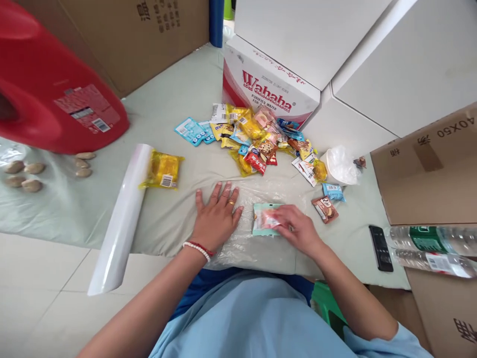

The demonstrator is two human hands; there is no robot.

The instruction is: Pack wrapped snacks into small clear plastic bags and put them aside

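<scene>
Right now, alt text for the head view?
The left hand lies flat on a clear plastic sheet while the right hand presses a small snack packet on it. Behind lie a pile of snack packets and a Wahaha box.

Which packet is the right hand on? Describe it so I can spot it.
Start at the Wahaha box and come down past the snack pile to the clear plastic sheet. There, under the right hand, lies a mint-green packet with a pink middle, apart from the pile.
</scene>
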